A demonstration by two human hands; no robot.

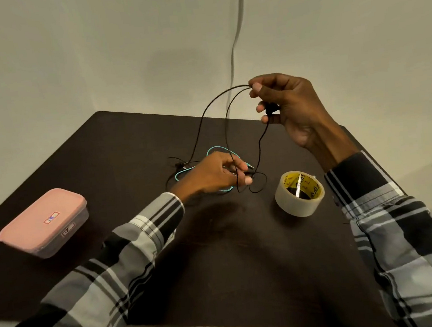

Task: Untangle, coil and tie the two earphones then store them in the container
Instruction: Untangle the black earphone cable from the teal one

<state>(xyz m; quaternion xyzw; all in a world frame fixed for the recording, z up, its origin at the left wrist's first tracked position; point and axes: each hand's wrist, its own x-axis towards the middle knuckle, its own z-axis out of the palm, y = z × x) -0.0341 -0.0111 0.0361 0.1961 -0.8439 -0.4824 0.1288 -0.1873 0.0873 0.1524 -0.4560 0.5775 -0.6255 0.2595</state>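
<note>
My right hand [287, 103] is raised above the dark table [218, 255] and pinches the black earphone cable [212, 105] between thumb and forefinger, with an earbud tucked under its lower fingers. Two black strands arc down from it to the table. My left hand [215, 172] is low over the table and pinches the black cable near its plug end. Under and around that hand lies the teal earphone cable [217, 148], partly hidden, tangled with the black one. A black earbud [179, 164] lies to the left. The pink-lidded container [43, 222] sits closed at the left.
A roll of clear tape [299, 193] stands on the table right of my left hand, with a thin metal blade-like object resting across its core. A pale wall with a hanging grey cord [235, 43] is behind the table.
</note>
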